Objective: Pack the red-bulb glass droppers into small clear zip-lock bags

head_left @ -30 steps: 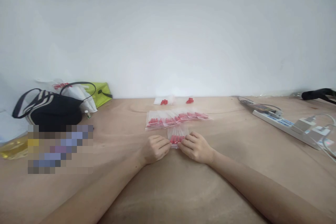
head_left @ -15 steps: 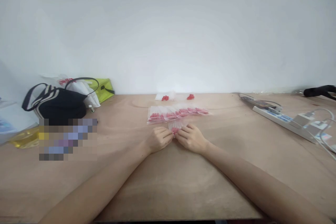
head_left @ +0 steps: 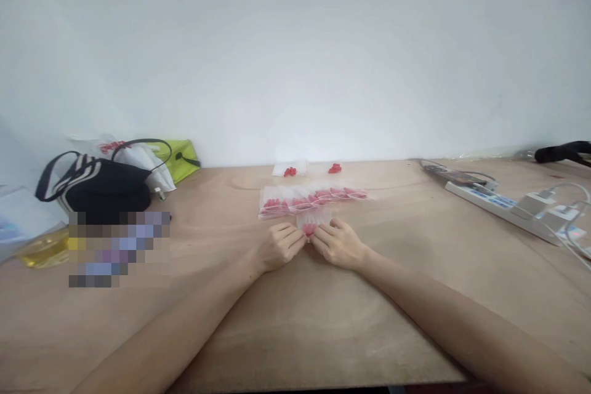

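Note:
My left hand and my right hand meet at the middle of the table, both with fingers closed on the near edge of a small clear bag. Red pieces show inside that bag, between my fingertips. Just beyond lies an overlapping row of clear bags with red pieces in them. Farther back, one small red pile rests by a white, flat bag, and another red pile is to its right.
At the left are a black bag, a green bag, a yellow item and a blurred-out patch. A power strip with plugs and cables, a phone and a black object lie at the right.
Both hands keep their hold on the small bag and have barely moved. The view has tilted slightly.

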Tool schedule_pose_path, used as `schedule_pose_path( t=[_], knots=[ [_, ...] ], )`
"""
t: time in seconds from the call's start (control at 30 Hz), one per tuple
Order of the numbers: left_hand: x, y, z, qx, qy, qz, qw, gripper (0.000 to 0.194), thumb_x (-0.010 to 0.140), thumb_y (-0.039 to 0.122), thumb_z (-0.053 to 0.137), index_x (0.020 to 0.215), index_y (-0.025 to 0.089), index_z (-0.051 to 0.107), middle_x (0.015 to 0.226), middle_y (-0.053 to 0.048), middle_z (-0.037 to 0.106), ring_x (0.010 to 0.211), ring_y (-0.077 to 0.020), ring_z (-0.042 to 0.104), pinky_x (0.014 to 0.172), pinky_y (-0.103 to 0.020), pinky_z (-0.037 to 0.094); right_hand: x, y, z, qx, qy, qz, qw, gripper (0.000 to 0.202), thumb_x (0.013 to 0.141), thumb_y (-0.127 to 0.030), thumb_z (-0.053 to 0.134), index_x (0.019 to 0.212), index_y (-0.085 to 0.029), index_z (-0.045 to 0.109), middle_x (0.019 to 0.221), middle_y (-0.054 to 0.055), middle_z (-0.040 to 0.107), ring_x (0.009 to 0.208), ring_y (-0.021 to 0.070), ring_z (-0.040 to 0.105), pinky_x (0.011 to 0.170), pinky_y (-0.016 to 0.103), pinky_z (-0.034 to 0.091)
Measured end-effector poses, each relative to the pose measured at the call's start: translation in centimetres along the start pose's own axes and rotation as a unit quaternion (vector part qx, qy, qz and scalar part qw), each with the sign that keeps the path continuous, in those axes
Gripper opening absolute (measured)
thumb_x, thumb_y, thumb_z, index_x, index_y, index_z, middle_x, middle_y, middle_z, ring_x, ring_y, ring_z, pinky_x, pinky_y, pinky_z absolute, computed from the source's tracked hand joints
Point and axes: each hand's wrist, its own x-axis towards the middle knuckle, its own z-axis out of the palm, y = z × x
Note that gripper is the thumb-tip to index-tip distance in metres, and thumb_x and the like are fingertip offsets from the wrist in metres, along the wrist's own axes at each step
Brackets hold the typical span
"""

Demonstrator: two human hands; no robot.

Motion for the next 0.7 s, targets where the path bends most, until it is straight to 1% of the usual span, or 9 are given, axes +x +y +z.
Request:
schedule_pose_path(
  t=[0.17, 0.33, 0.57, 0.7],
  knots=[
    [-0.2, 0.0, -0.2, 0.019, 0.006, -0.008, 1.000, 0.028, 0.088, 0.011, 0.034, 0.074, 0.013, 0.058, 0.065, -0.005, 0.061, 0.058, -0.0131, 0.056, 0.054, -0.026, 0.044, -0.4, 0.1, -0.6, -0.026, -0.015, 0.017, 0.999, 0.028, 0.082, -0.008, 0.037, 0.058, -0.016, 0.050, 0.056, 0.002, 0.047, 0.055, 0.0130, 0.036, 0.052, 0.030, 0.018],
    [-0.5, 0.0, -0.2, 0.030, 0.014, -0.022, 0.999, 0.027, 0.086, 0.007, 0.035, 0.072, 0.011, 0.058, 0.061, -0.005, 0.059, 0.055, -0.0142, 0.054, 0.051, -0.026, 0.043, -1.2, 0.6, -1.4, -0.045, -0.048, 0.026, 0.997, 0.027, 0.082, -0.007, 0.035, 0.061, -0.015, 0.051, 0.058, 0.002, 0.047, 0.054, 0.0135, 0.036, 0.052, 0.030, 0.016],
    [-0.5, 0.0, -0.4, 0.021, 0.021, -0.031, 0.999, 0.028, 0.084, 0.005, 0.035, 0.070, 0.013, 0.058, 0.060, -0.003, 0.059, 0.055, -0.0134, 0.053, 0.052, -0.025, 0.043, -2.8, 1.5, -2.5, -0.055, -0.094, 0.042, 0.993, 0.027, 0.082, -0.005, 0.032, 0.066, -0.015, 0.052, 0.061, 0.003, 0.049, 0.056, 0.0140, 0.038, 0.053, 0.029, 0.018],
    [-0.7, 0.0, -0.9, 0.015, 0.024, -0.032, 0.999, 0.028, 0.084, 0.007, 0.036, 0.069, 0.013, 0.058, 0.056, -0.003, 0.057, 0.053, -0.0134, 0.053, 0.051, -0.024, 0.044, -3.2, 1.7, -2.6, -0.054, -0.095, 0.050, 0.993, 0.029, 0.081, -0.003, 0.030, 0.064, -0.015, 0.050, 0.059, 0.003, 0.047, 0.054, 0.0137, 0.036, 0.053, 0.029, 0.018]
  ],
)
